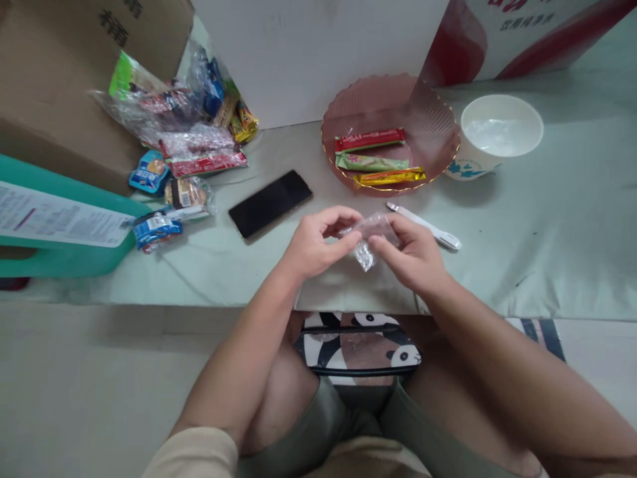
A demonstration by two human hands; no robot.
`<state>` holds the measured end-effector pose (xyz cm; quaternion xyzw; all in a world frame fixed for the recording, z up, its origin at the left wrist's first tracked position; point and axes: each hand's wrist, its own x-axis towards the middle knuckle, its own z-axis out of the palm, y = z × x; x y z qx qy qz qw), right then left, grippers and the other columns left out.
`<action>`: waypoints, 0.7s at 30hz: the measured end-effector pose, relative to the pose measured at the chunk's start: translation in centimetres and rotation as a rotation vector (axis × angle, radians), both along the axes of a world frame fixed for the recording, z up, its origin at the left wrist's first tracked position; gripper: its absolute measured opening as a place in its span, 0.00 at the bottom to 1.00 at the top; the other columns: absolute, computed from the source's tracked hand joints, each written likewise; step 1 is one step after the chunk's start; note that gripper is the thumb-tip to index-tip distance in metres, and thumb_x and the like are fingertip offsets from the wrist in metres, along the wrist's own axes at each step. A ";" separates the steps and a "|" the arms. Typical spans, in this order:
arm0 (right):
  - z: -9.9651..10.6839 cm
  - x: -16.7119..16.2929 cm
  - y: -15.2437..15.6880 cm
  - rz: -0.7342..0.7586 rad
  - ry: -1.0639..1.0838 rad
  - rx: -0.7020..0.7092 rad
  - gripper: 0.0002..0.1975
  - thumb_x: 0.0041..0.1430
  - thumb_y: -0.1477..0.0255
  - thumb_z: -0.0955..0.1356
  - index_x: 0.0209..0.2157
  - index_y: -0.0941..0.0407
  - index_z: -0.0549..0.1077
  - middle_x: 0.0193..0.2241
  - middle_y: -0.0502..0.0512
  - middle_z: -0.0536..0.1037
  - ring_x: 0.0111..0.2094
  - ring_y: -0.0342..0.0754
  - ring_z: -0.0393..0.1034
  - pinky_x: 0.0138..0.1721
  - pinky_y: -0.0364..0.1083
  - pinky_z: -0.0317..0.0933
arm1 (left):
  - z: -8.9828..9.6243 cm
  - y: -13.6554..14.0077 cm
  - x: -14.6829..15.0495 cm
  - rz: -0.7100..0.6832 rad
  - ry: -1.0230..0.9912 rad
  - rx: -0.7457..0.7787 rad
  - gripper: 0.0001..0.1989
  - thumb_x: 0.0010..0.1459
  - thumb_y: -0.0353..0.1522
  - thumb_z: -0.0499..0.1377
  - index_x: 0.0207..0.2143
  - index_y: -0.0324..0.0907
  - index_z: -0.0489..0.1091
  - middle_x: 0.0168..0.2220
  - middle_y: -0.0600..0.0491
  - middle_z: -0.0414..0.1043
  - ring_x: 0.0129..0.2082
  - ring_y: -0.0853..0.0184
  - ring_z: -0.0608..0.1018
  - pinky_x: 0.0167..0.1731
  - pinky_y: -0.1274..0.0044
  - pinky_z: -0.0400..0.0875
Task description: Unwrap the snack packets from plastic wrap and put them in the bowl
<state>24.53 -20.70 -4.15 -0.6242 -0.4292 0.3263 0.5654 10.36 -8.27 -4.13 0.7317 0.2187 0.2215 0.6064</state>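
Observation:
A crinkled clear plastic wrapper hangs between my two hands over the table's near edge. My left hand pinches its left side between thumb and fingers. The other side is gripped by my right hand, thumb in front and fingers behind. Whether anything lies inside the wrapper is hard to make out. Just beyond my right hand rests a white-handled folding knife or similar slim tool. Behind it, a pink ribbed plate with a gold rim holds a red packet, a green packet and a yellow packet.
A black phone lies left of my hands. Wrapped snacks are heaped farther left, by a cardboard box and a green-edged container. A paper tub with clear plastic inside stands right of the plate. White boxes line the back.

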 end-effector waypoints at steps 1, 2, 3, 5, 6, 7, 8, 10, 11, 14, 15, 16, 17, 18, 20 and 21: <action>-0.1 0.1 0.2 -0.045 0.001 0.017 0.10 0.56 0.65 0.72 0.40 0.51 0.74 0.38 0.51 0.79 0.37 0.47 0.73 0.40 0.47 0.67 | 0.0 0.2 -0.2 0.028 -0.023 -0.032 0.12 0.55 0.38 0.66 0.38 0.40 0.76 0.35 0.51 0.81 0.33 0.68 0.80 0.35 0.76 0.75; -0.2 0.1 0.4 -0.074 0.007 0.031 0.14 0.53 0.65 0.74 0.42 0.50 0.73 0.41 0.51 0.79 0.40 0.47 0.73 0.40 0.47 0.67 | 0.0 0.4 -0.3 0.055 -0.049 -0.061 0.11 0.54 0.38 0.66 0.36 0.40 0.76 0.34 0.52 0.80 0.31 0.69 0.78 0.32 0.77 0.73; -0.2 0.1 0.5 -0.076 0.015 0.036 0.18 0.50 0.65 0.75 0.43 0.50 0.71 0.44 0.52 0.78 0.41 0.47 0.72 0.41 0.47 0.67 | 0.0 0.4 -0.6 0.070 -0.074 -0.091 0.10 0.53 0.37 0.66 0.35 0.40 0.76 0.32 0.53 0.79 0.30 0.70 0.77 0.31 0.78 0.72; -0.4 0.0 0.6 0.008 0.011 -0.009 0.18 0.48 0.65 0.76 0.41 0.50 0.71 0.40 0.51 0.77 0.39 0.47 0.71 0.39 0.47 0.66 | 0.0 0.4 -1.0 0.062 -0.112 -0.141 0.09 0.51 0.35 0.67 0.35 0.41 0.76 0.32 0.54 0.78 0.29 0.71 0.77 0.30 0.79 0.71; -0.4 -0.2 0.5 0.059 0.000 -0.048 0.15 0.49 0.64 0.75 0.37 0.51 0.71 0.36 0.50 0.76 0.35 0.46 0.70 0.37 0.46 0.64 | 0.0 0.3 -1.2 0.056 -0.120 -0.151 0.09 0.50 0.33 0.67 0.35 0.41 0.76 0.32 0.54 0.78 0.30 0.71 0.77 0.30 0.80 0.71; -0.4 -0.3 0.3 0.085 -0.017 -0.087 0.12 0.51 0.63 0.74 0.34 0.52 0.71 0.31 0.49 0.74 0.31 0.45 0.67 0.35 0.46 0.62 | -0.1 0.2 -1.4 0.064 -0.123 -0.150 0.09 0.48 0.31 0.67 0.35 0.41 0.75 0.33 0.54 0.78 0.31 0.71 0.77 0.31 0.80 0.71; -0.3 -0.5 0.1 0.081 -0.037 -0.119 0.11 0.53 0.62 0.73 0.31 0.53 0.70 0.27 0.48 0.73 0.29 0.44 0.65 0.33 0.46 0.60 | -0.1 0.1 -1.6 0.084 -0.125 -0.143 0.10 0.47 0.30 0.66 0.35 0.41 0.75 0.33 0.54 0.78 0.31 0.71 0.77 0.32 0.79 0.72; 0.2 -0.7 -0.3 -0.024 -0.086 -0.147 0.11 0.53 0.61 0.71 0.29 0.53 0.70 0.24 0.48 0.71 0.26 0.43 0.63 0.30 0.45 0.57 | -0.2 0.1 -1.9 0.139 -0.134 -0.132 0.11 0.47 0.28 0.65 0.36 0.41 0.73 0.33 0.53 0.78 0.33 0.71 0.78 0.35 0.78 0.73; 0.6 -0.7 -0.4 -0.111 -0.117 -0.137 0.11 0.53 0.61 0.71 0.29 0.53 0.70 0.24 0.48 0.71 0.26 0.43 0.63 0.30 0.45 0.57 | -0.1 0.2 -2.0 0.162 -0.142 -0.133 0.11 0.47 0.27 0.64 0.36 0.42 0.73 0.33 0.53 0.78 0.33 0.71 0.78 0.35 0.78 0.74; 2.7 0.2 -0.2 -0.359 -0.226 -0.072 0.10 0.51 0.62 0.69 0.28 0.53 0.67 0.23 0.46 0.69 0.25 0.42 0.60 0.29 0.45 0.55 | 0.1 0.5 -2.2 0.195 -0.156 -0.155 0.10 0.48 0.27 0.62 0.36 0.42 0.72 0.32 0.54 0.77 0.31 0.71 0.77 0.34 0.78 0.74; 3.6 0.8 -0.1 -0.421 -0.257 -0.046 0.09 0.51 0.64 0.68 0.28 0.53 0.67 0.23 0.46 0.68 0.25 0.41 0.58 0.29 0.45 0.54 | 0.3 0.6 -2.3 0.202 -0.155 -0.162 0.09 0.49 0.27 0.61 0.35 0.42 0.71 0.31 0.55 0.76 0.30 0.72 0.77 0.33 0.78 0.73; 4.5 1.6 0.2 -0.477 -0.299 -0.023 0.07 0.50 0.66 0.68 0.28 0.53 0.67 0.23 0.46 0.67 0.25 0.41 0.56 0.29 0.45 0.52 | 0.3 0.7 -2.3 0.208 -0.153 -0.168 0.09 0.49 0.26 0.61 0.35 0.42 0.71 0.30 0.55 0.76 0.29 0.72 0.76 0.32 0.78 0.73; 5.4 2.6 0.5 -0.528 -0.354 -0.016 0.06 0.50 0.69 0.69 0.28 0.53 0.66 0.23 0.45 0.66 0.25 0.41 0.55 0.29 0.45 0.51 | 0.4 0.8 -2.3 0.212 -0.150 -0.172 0.08 0.49 0.26 0.60 0.35 0.42 0.71 0.29 0.56 0.75 0.29 0.73 0.76 0.32 0.79 0.73; 6.2 3.8 0.8 -0.582 -0.423 -0.014 0.06 0.49 0.72 0.69 0.28 0.53 0.66 0.23 0.45 0.66 0.25 0.41 0.54 0.30 0.46 0.50 | 0.5 0.8 -2.4 0.216 -0.149 -0.174 0.08 0.50 0.26 0.60 0.35 0.42 0.71 0.29 0.56 0.74 0.28 0.73 0.75 0.32 0.79 0.73; 7.5 6.8 1.4 -0.698 -0.693 -0.101 0.08 0.47 0.78 0.69 0.26 0.54 0.66 0.24 0.47 0.68 0.25 0.40 0.57 0.31 0.46 0.53 | 0.5 0.8 -2.3 0.218 -0.142 -0.174 0.07 0.50 0.26 0.59 0.35 0.42 0.71 0.29 0.56 0.74 0.28 0.74 0.75 0.32 0.79 0.73; 8.0 8.4 1.7 -0.726 -0.798 -0.181 0.07 0.48 0.79 0.69 0.27 0.55 0.68 0.26 0.49 0.71 0.27 0.40 0.59 0.32 0.46 0.55 | 0.5 0.9 -2.2 0.217 -0.136 -0.172 0.07 0.51 0.27 0.59 0.35 0.42 0.71 0.29 0.56 0.74 0.28 0.74 0.75 0.32 0.79 0.73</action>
